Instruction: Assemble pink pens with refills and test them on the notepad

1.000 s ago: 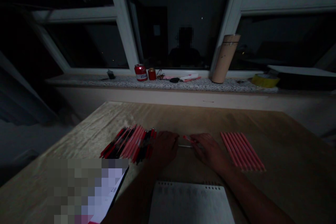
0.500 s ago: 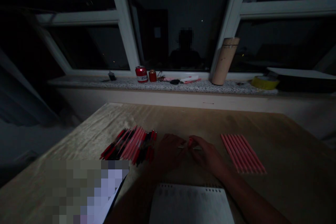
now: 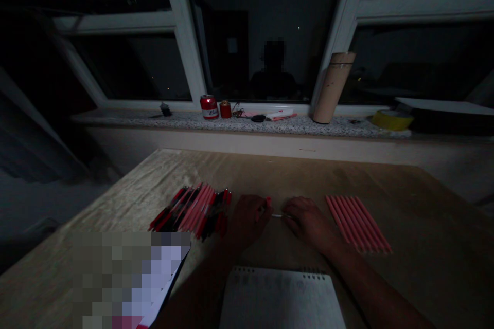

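Note:
My left hand [image 3: 250,218] is closed around a small pink-red pen part [image 3: 268,200] that pokes up past its fingers. My right hand [image 3: 307,220], also closed, pinches a thin pale rod [image 3: 276,215] like a pen refill, which runs across the gap between both hands. Whether the rod enters the pink part is hidden by fingers. Left of my left hand lies a dense row of red, black and pink pens [image 3: 193,211]. Several pink pen barrels [image 3: 358,223] lie side by side, right of my right hand.
A spiral notepad [image 3: 283,298] lies in front of me on the wooden table [image 3: 270,172]. A partly blurred pale sheet [image 3: 162,282] is at lower left. The windowsill holds a red can [image 3: 209,107], a tall flask [image 3: 334,87] and yellow tape [image 3: 391,120].
The pink-red part was at my right fingertips and now shows at my left hand. My right hand has turned palm down, and the pale rod now bridges the two hands.

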